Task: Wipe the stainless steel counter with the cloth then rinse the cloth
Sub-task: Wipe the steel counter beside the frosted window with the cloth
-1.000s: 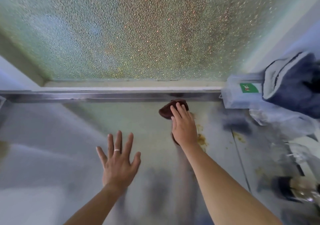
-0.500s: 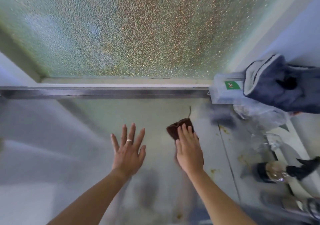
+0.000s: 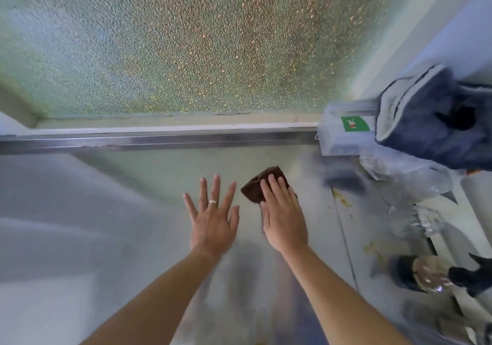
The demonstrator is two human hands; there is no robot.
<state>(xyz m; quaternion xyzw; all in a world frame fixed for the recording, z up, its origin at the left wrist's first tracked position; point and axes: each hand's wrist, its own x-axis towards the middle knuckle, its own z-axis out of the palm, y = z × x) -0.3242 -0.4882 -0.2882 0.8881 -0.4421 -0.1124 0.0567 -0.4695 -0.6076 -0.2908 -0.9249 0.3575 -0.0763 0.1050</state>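
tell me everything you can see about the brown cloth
The cloth is a small dark brown pad, apparently soft fabric and folded, lying flat on the steel counter just short of its raised back edge. One corner points toward the window. The right hand presses on it with straight fingers, covering its near part. The left hand lies beside it, not touching.

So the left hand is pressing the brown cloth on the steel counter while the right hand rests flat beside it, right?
Not quite: the hands are swapped. The head view shows the right hand pressing the brown cloth on the steel counter, while the left hand rests flat beside it.
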